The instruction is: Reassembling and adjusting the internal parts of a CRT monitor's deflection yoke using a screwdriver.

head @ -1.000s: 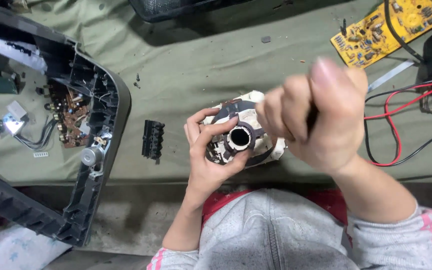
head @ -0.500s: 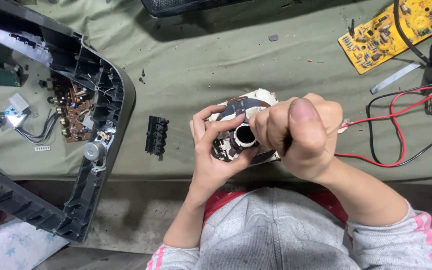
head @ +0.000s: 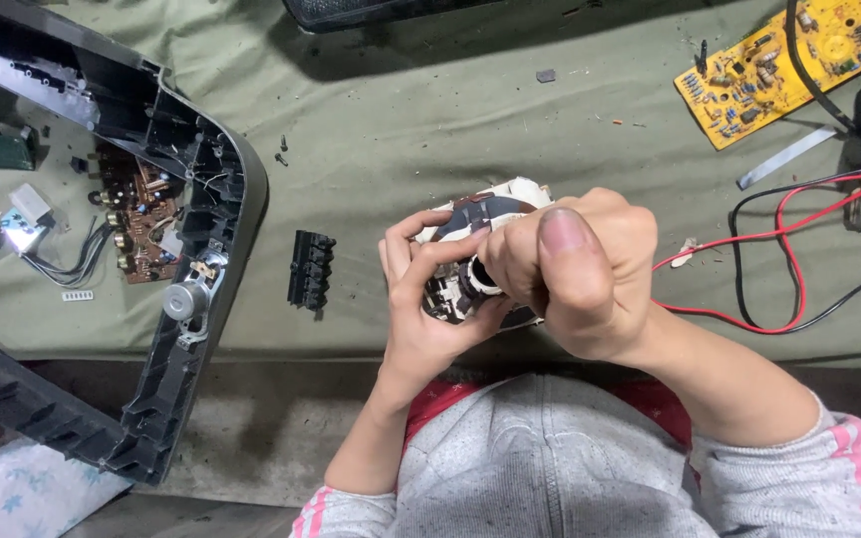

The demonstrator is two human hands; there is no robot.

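in the head view, a small cream and black mechanical assembly [head: 480, 224] was held over the near edge of the green cloth [head: 430, 120]. it was cupped from below by the left hand [head: 430, 299], fingers curled around it. the right hand [head: 575, 269] was closed in a fist against its right side; what the fist gripped could not be told. a black ribbed part [head: 310, 269] lay just left, red and black wires [head: 799, 269] to the right.

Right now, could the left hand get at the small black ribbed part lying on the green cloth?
Probably yes. The small black ribbed part lies alone on the green cloth, just left of the left hand, with nothing between them. But that hand is holding the white and black assembly, so it must let go first.
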